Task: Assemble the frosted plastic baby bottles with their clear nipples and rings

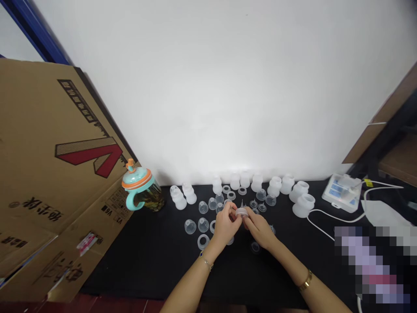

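My left hand (225, 222) and my right hand (259, 227) meet over the middle of the black table. Between their fingertips they grip a bottle collar ring (241, 211) with a clear nipple tip standing up from it. Beyond my right hand lie loose clear nipples (262, 207). To the left are several clear dome caps (203, 224) and white collar rings (203, 241); one ring is partly covered by my left wrist. Along the wall stand several open white bottle bodies (303, 205). Two capped bottles (179, 199) stand farther left.
A teal jug with an orange-rimmed lid (143, 191) holds dark liquid at the table's left, beside a large cardboard box (35, 148). At right sit a white plastic case (341, 193) and a looping white cable (352, 221). A white wall (228, 87) closes the back.
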Available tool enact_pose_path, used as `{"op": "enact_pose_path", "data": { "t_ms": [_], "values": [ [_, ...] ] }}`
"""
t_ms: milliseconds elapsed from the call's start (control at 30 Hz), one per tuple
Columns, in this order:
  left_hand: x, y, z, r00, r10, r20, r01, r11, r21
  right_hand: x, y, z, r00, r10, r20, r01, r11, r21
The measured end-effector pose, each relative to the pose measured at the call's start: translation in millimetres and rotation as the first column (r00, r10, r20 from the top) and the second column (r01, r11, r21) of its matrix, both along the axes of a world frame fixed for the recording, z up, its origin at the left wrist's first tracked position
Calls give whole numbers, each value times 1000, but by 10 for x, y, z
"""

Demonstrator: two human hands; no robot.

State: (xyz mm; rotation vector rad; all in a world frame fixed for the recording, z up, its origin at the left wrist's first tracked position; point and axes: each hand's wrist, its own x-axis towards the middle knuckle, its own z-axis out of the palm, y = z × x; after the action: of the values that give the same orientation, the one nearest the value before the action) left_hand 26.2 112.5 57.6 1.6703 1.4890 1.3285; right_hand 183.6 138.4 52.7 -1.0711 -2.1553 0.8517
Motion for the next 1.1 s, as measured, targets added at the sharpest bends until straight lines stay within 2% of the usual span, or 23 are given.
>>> {"op": "enact_pose_path", "data": {
  "t_ms": [467,633,767,900,1100],
  "values": [
    [2,11,-16,991,-44,123,47,999,-25,2,33,-41,999,-2,-44,2,1000,-1],
    [-29,44,-53,965,-66,255,114,978,-177,-22,13,-48,995,-47,-92,45,999,-22],
    [-37,79,-96,967,-57,246,125,955,-269,-26,17,-36,980,-83,-181,71,995,-73],
    [-29,85,-117,983,-54,176,93,971,-222,-16,45,-44,966,-100,-237,79,992,-97],
    [-33,62,-61,990,-29,138,48,989,-138,-10,76,-81,959,-148,-241,133,988,-76]
  ]
}}
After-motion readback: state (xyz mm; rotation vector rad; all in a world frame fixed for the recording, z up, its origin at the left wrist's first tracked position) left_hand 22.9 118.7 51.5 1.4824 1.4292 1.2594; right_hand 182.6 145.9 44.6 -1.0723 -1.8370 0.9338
